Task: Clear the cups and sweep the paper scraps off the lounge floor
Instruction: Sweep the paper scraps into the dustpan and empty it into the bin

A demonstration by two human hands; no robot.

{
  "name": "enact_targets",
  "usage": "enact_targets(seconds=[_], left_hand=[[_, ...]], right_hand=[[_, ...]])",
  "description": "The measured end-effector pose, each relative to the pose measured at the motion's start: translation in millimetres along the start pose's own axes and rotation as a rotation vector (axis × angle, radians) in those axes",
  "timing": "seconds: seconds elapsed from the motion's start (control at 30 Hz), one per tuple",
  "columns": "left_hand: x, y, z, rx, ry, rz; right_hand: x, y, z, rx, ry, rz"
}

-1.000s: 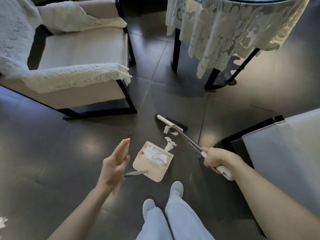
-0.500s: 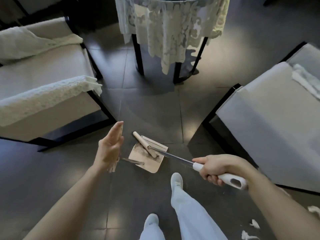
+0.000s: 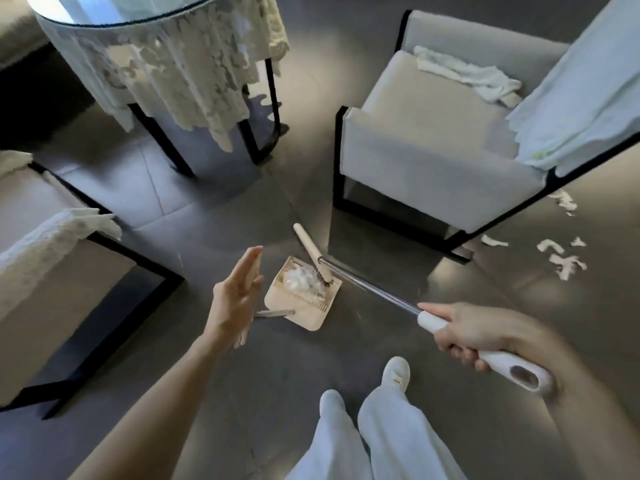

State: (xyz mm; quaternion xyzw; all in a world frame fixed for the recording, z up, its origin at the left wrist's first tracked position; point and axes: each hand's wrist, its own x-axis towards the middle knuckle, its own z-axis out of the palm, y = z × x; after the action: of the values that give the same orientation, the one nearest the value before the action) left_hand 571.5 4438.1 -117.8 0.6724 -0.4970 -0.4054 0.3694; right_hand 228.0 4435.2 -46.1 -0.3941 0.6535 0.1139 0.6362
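Glass-topped table (image 3: 121, 8), lace cloth (image 3: 180, 64), grey armchair (image 3: 433, 161), crumpled towel (image 3: 467, 76) on its seat

Left hand (image 3: 235, 299) flat, fingers (image 3: 247, 268) straight; right hand (image 3: 474, 336) grips broom (image 3: 367, 285).

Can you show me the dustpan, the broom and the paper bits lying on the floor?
Beige plastic dustpan (image 3: 308, 317): head view, bare near end.
Beige-headed broom with metal pole (image 3: 367, 285): head view, middle of pole.
White torn paper scraps (image 3: 569, 266): head view, one scrap, far right.

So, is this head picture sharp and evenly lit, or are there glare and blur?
Head view: uneven light, with bright glare on the tiled floor beside the armchair and a dark upper-left corner; the right hand and the grip of the broom are motion-blurred; wide-angle distortion bends the armchair's frame.
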Motion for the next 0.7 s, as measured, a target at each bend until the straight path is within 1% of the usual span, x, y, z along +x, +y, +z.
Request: enact_targets(seconds=[0.1,0.17,0.27,0.43,0.7], left_hand=[[-4,7,32,0.06,-0.098,0.026],[-9,14,58,0.014,-0.162,0.033],[-21,30,100,-0.017,-0.253,0.103],[-43,49,180,0.138,-0.364,0.177],[-82,89,317,0.235,-0.525,0.135]], right_hand=[[-20,45,-5,0.124,0.046,0.015],[-34,76,-8,0.206,0.069,0.035],[-52,124,-13,0.295,0.108,0.076],[-83,210,-23,0.479,0.169,0.149],[-117,336,-61,0.692,0.321,0.176]])
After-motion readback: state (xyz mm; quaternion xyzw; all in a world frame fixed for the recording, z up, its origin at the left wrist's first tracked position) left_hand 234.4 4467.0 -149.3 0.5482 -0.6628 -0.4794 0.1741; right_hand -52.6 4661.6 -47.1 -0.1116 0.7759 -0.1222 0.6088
